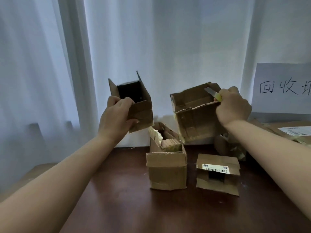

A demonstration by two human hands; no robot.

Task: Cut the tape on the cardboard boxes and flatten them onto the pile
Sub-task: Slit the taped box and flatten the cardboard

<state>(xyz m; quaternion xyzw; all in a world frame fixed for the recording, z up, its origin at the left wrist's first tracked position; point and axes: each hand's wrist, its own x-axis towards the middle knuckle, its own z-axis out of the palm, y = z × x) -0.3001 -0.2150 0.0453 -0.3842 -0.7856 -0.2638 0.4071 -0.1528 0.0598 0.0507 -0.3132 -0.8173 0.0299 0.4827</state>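
The paper sign (282,88) at three o'clock is cut off by the frame edge, so only part of its handwritten characters shows. Below it, the pile of flattened cardboard (284,130) also runs out of frame; a white label on it is too blurred to read. A crumpled box (225,147) at four o'clock from centre is largely hidden behind the right forearm, and its shape is hard to make out.

The left hand (116,118) grips a small open box (134,101) at its near wall, thumb over the rim, fingers curled underneath. The box is held in the air, tilted, its dark inside facing the camera, flaps standing up.

The right hand (234,106) is clenched around a yellow-handled utility knife (214,95), its grey blade pointing toward ten o'clock; the same hand pinches the torn rim of a larger box (196,113), also lifted and tilted. That box is creased brown corrugated board with ragged edges and scraps of pale tape.

On the dark, glossy wooden table (126,199) stands an upright taped box (166,169) at six o'clock, crumpled yellowish tape and folded flaps sticking out of its top. Just beside it, toward its three o'clock, lies a low box with a barcode label (218,174), its flaps parted over a dark gap. Pale, softly pleated curtains (117,39) fill the background.
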